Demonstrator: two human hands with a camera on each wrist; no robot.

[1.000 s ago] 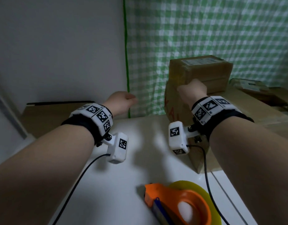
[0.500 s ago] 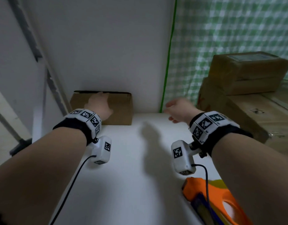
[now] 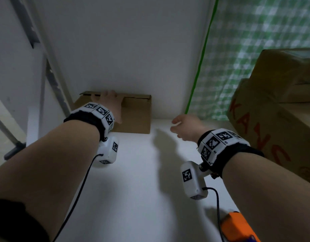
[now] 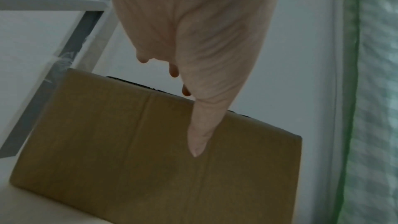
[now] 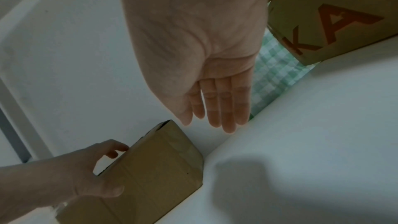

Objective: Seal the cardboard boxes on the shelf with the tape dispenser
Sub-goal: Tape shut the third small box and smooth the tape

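A small brown cardboard box (image 3: 135, 116) stands at the back left of the white shelf (image 3: 133, 189), against the wall. My left hand (image 3: 109, 103) grips it: the fingers hook over its top rear edge and the thumb (image 4: 197, 139) lies on the front face (image 4: 129, 151). My right hand (image 3: 184, 126) hovers to the right of that box (image 5: 155, 168), fingers (image 5: 221, 108) straight and empty, touching nothing. The orange tape dispenser (image 3: 238, 227) lies at the near right edge, partly cut off and behind my right forearm.
A large cardboard box with red letters (image 3: 273, 128) fills the right side, with another box (image 3: 286, 75) stacked on it. A green checked curtain (image 3: 246, 49) hangs behind them. A metal shelf upright (image 3: 51, 75) runs along the left.
The view has swung left. My left hand reached the small box and hooked its fingers over the top edge. My right hand left the large box, moved left and opened.
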